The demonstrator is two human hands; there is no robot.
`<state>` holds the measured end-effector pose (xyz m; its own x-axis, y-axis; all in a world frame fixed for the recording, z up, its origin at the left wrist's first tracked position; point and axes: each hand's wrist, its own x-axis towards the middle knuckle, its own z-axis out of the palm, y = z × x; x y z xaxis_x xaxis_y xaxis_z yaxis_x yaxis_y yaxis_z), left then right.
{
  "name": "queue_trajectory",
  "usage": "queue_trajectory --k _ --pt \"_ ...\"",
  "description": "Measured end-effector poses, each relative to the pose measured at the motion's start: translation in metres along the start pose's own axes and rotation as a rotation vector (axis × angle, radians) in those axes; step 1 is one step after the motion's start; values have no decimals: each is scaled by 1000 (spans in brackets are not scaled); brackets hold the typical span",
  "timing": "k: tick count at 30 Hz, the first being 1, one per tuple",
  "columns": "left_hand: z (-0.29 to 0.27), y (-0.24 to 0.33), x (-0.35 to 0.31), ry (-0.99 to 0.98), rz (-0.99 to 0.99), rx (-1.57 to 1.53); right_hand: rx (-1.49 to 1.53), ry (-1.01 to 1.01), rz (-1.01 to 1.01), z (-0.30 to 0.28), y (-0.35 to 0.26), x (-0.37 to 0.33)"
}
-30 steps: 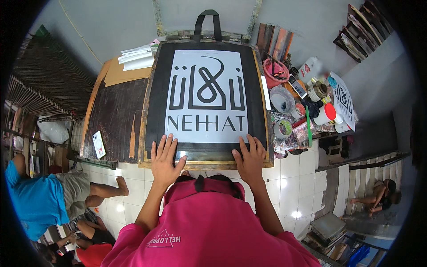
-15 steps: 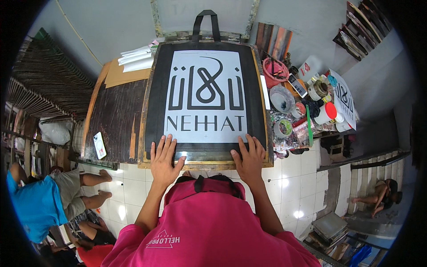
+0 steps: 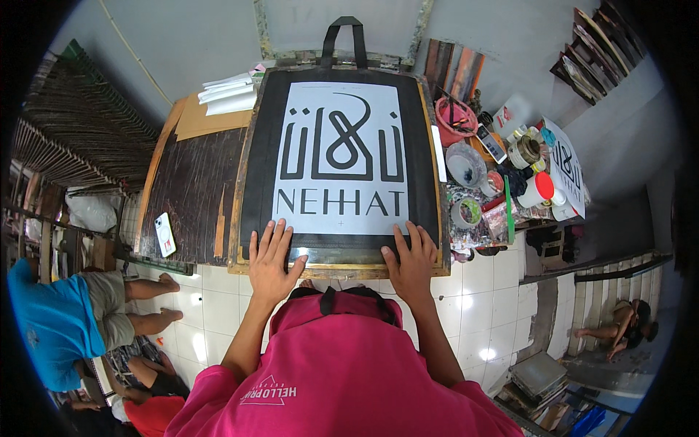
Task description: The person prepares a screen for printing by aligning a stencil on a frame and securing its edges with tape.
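Observation:
A black fabric bag (image 3: 263, 146) with a looped handle at its far end lies flat on a wood-edged board (image 3: 240, 182). On top of it rests a white paper sheet (image 3: 306, 98) printed with a large black emblem and lettering. My left hand (image 3: 273, 264) lies palm down with fingers spread, its tips at the sheet's near left corner. My right hand (image 3: 412, 261) is likewise flat and spread, touching the near right corner and the bag's near edge. Neither hand grips anything.
Left of the board, a dark wooden tabletop (image 3: 189, 189) carries a phone (image 3: 164, 234) and stacked papers (image 3: 227, 95). At right stand a pink basket (image 3: 456, 120), a clear tub (image 3: 466, 164) and a red-lidded jar (image 3: 536, 188). Several other people sit or stand on the tiled floor.
My view has shifted slightly, moving the table a little to the right in the picture. Both hands keep their flat positions on the sheet and bag.

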<state>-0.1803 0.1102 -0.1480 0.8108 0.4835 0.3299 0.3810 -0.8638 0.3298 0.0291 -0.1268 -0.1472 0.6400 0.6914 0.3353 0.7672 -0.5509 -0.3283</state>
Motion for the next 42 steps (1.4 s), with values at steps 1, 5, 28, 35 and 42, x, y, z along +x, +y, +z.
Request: queue_trajectory --k 1,5,28,35,42 --pt "0 0 0 -1 -3 -2 -13 -5 7 0 0 0" --pt "-1 0 0 -11 -14 -5 -36 -16 22 3 0 0" --pt "2 -5 -5 19 -21 -30 -77 -134 27 -4 -4 -1" --pt "-1 -2 -2 19 -15 -32 -89 -109 22 -1 -1 -3" --pt "0 -2 -1 -3 -11 -16 -101 -59 -16 5 3 -3"
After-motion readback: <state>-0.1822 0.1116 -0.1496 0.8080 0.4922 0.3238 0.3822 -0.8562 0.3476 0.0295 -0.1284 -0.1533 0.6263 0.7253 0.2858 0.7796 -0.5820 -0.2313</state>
